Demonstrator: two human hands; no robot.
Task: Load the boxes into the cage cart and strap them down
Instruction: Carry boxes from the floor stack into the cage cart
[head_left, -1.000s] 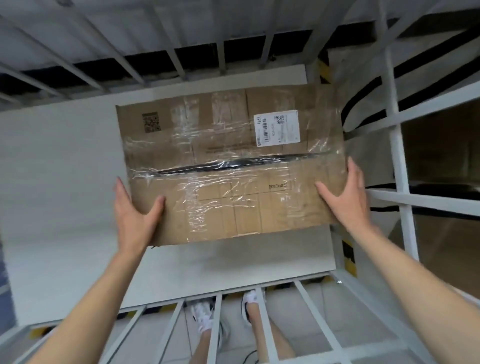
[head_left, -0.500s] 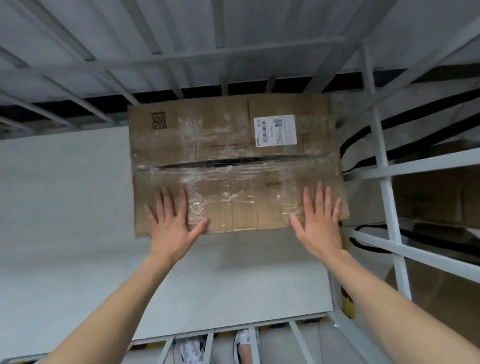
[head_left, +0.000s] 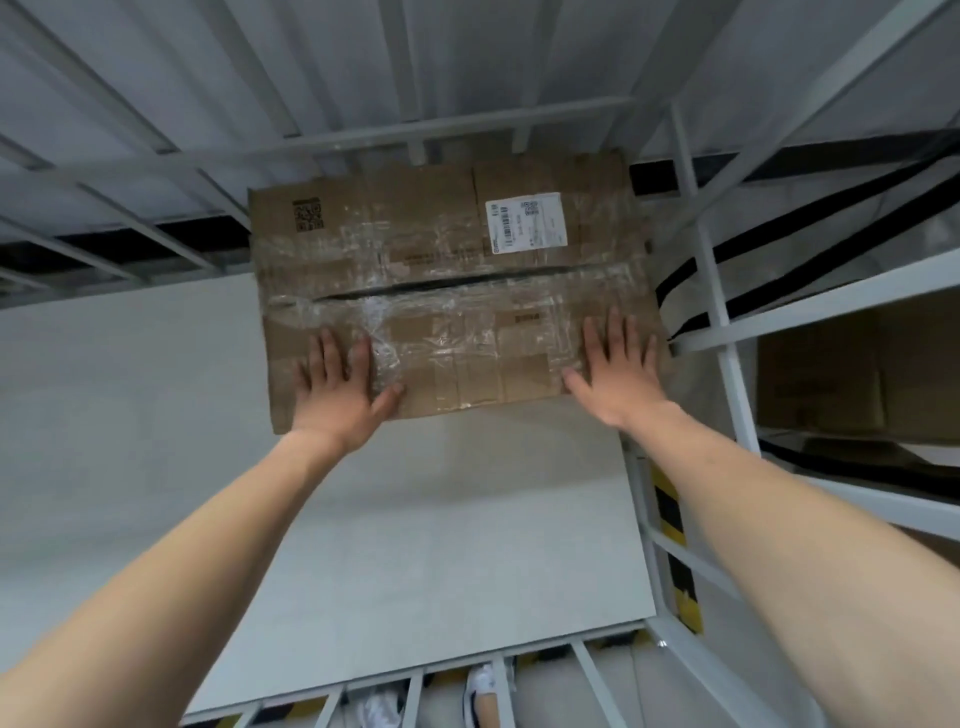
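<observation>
Box (head_left: 441, 270) is inside the cage cart (head_left: 831, 301), lying flat on the cart's pale deck (head_left: 415, 519) at the rear-right corner. Far edge is at the rear bars, right edge next to the right side frame; can't tell if it touches either. Flaps closed, dark gap along the centre seam, clear tape (head_left: 384, 332) wrinkled over it. Contents not visible.

L to R:
- QR code (head_left: 308, 214) printed on the far-left corner of the box top.
- Left hand (head_left: 340, 387) flat on the near-left part of the top, palm down, fingers straight and spread, thumb out to the right, no grip.
- White shoes (head_left: 379, 709) show thru the near bars at the bottom.
- Shipping label (head_left: 524, 221) on the far-right part of the top.
- Right hand (head_left: 615, 371) likewise on the near-right part, fingers straight, flat on the cardboard, gripping nothing.
- Hazard tape (head_left: 670, 512), yellow/black, on the corner post.
- Black straps (head_left: 672, 285) run diagonally at the right-side bars; can't tell which side of them.
- 2nd cardboard box (head_left: 831, 379) beyond those bars.
</observation>
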